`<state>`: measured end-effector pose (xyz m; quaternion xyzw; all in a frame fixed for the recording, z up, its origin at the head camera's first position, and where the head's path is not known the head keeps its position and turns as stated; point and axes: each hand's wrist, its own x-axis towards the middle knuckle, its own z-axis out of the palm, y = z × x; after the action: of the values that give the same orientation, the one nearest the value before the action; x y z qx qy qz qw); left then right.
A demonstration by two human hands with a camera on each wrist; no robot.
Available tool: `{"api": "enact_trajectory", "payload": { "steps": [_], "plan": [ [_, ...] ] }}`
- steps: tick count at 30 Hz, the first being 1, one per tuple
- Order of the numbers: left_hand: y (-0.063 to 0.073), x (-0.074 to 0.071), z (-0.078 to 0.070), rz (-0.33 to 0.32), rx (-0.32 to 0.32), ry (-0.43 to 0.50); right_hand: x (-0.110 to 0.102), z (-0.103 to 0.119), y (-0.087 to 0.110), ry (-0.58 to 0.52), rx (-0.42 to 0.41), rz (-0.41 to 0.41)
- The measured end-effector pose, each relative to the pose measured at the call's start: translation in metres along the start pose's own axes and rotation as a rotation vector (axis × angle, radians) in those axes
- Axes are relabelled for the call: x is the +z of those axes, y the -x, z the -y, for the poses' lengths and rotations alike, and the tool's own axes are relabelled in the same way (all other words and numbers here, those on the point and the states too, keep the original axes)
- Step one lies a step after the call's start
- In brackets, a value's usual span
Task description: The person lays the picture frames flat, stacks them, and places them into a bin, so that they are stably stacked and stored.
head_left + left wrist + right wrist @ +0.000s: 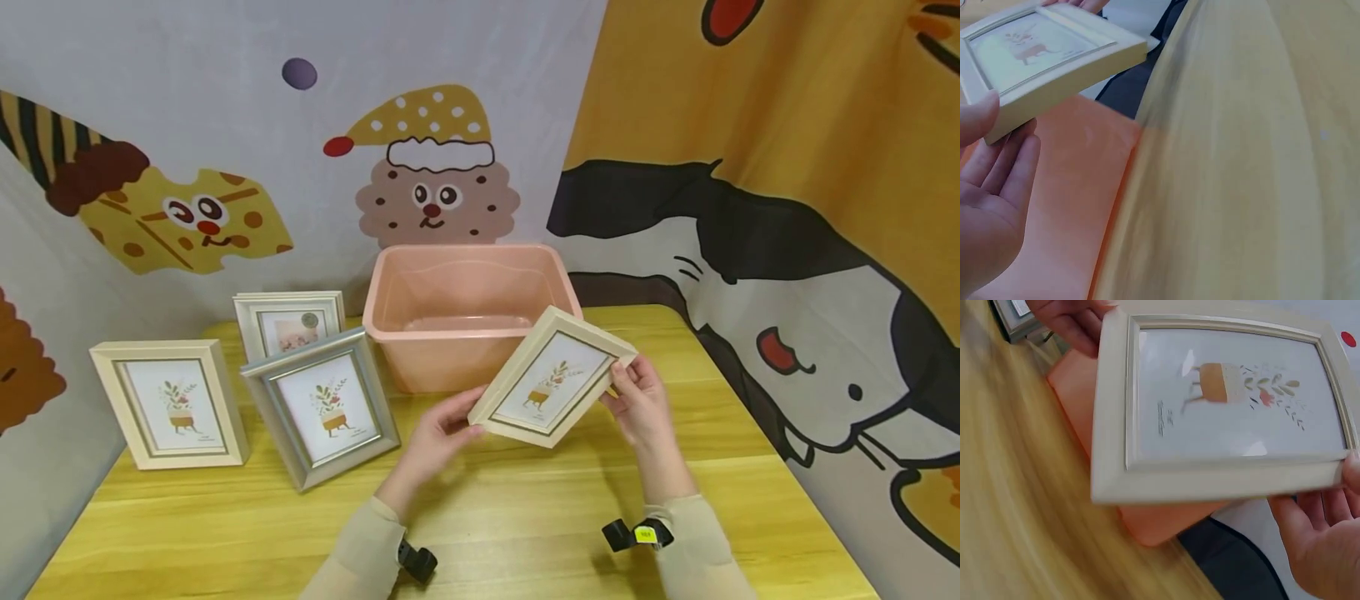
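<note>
Just right of centre in the view, I hold the cream picture frame (553,377) tilted, in front of the pink plastic bin (450,362). My left hand (438,433) pinches its left corner, thumb on the front, fingers beneath; my right hand (643,404) grips its right corner. I seem to be positioning it above the table (525,533); the next move probably calls for both corners staying supported, clear of the bin's rim.

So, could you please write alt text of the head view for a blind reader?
A person's left hand and right hand hold a cream picture frame, tilted, before a pink bin on a wooden table. Three more frames stand at left; cartoon cloth hangs behind.
</note>
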<state>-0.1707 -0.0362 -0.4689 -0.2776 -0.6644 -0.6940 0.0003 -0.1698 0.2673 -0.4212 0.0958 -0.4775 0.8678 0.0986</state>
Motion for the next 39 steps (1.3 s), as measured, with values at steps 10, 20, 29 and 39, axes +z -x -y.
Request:
{"api": "enact_trajectory", "payload": {
  "steps": [10,20,29,39],
  "plan": [
    [-0.001,-0.025,-0.013,-0.121,-0.038,0.015,-0.02,-0.005,0.009,0.005,0.067,0.176],
    [-0.012,-0.05,-0.021,-0.111,-0.118,0.002,-0.026,0.0,0.006,0.412,0.211,0.239],
    [-0.015,-0.062,-0.027,-0.14,-0.233,0.079,-0.021,-0.01,0.011,0.649,0.29,0.294],
    [-0.017,-0.054,-0.027,-0.297,-0.274,0.032,-0.02,-0.018,0.016,0.617,0.339,0.365]
  ]
}}
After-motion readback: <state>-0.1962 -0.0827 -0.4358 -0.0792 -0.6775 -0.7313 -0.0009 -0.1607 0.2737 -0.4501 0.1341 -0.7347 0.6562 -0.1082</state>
